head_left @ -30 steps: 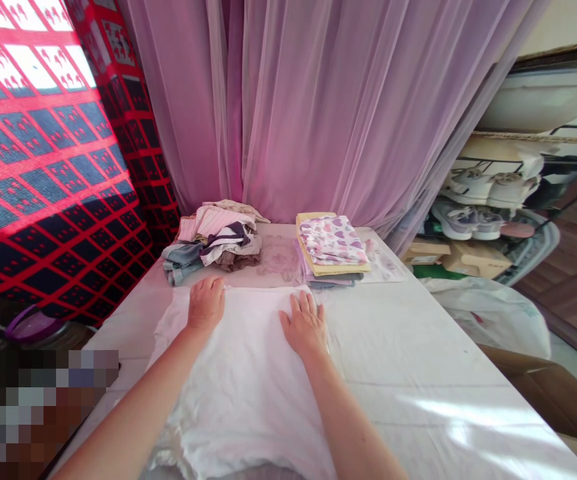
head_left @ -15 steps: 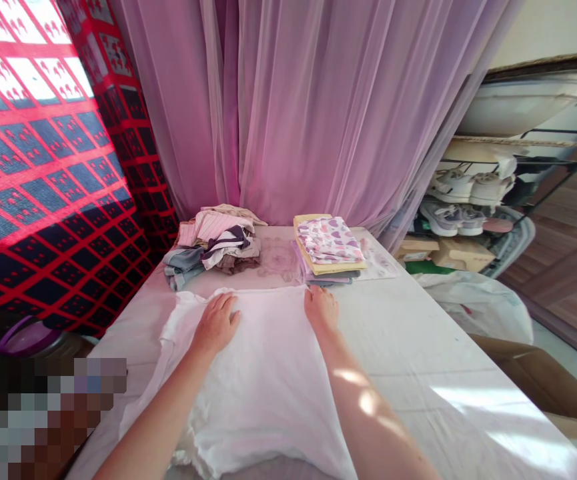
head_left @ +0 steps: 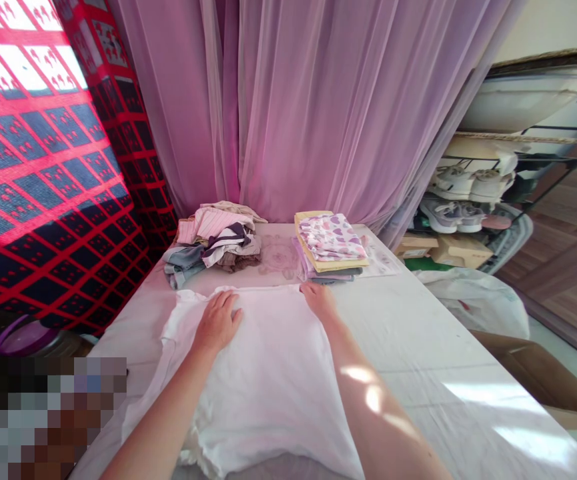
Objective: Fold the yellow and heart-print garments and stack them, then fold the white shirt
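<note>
A white garment point(head_left: 273, 367) lies spread over the covered table point(head_left: 398, 333) in front of me, its lower left edge ruffled. My left hand point(head_left: 219, 321) rests flat on its upper left part, fingers stretched forward and thumb apart. At the far right corner of the cloth, my right hand point(head_left: 319, 299) has its fingers closed on the edge. Just beyond that hand is a neat stack of folded clothes point(head_left: 332, 241), topped by a white piece with purple and pink hearts. A loose heap of clothes point(head_left: 221, 241) sits at the back left.
Purple curtains point(head_left: 308, 113) hang behind the table. To the right stand a shoe rack point(head_left: 498, 160), a plastic bag point(head_left: 483, 303) and an open cardboard box point(head_left: 528, 363). Red-and-black patterned fabric point(head_left: 68, 260) is on the left, above a purple-rimmed bucket point(head_left: 25, 337).
My right hand has shifted slightly left, drawing the garment's far right corner inward a little. The left hand stays nearly in place.
</note>
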